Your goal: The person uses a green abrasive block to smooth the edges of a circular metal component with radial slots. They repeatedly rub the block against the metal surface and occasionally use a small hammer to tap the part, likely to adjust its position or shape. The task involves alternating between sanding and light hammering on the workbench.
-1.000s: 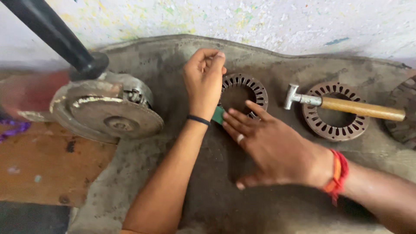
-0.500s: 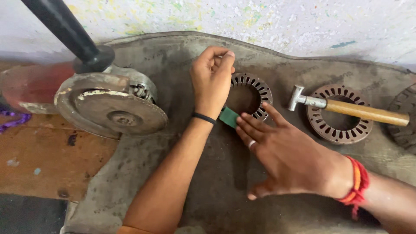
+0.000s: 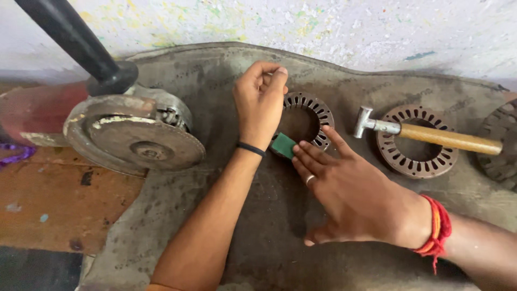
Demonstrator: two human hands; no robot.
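Observation:
A round slotted metal stator ring (image 3: 318,110) lies on a grey worn mat (image 3: 215,70). My left hand (image 3: 261,102) rests on the ring's left rim with fingers curled and pinched at its top edge; what they pinch is hidden. My right hand (image 3: 350,191) lies flat just below the ring, fingertips touching a small green block (image 3: 283,145) at the ring's lower left edge. A black band circles my left wrist and red thread my right.
An angle grinder (image 3: 129,134) with a black handle lies at the left, disc facing up. A wooden-handled hammer (image 3: 431,134) rests across a second slotted ring (image 3: 417,161) at the right. A third ring (image 3: 503,145) shows at the right edge. A painted wall runs behind.
The view has shifted slightly. My right hand has moved a little up towards the ring with the green block; my left hand stays on the ring.

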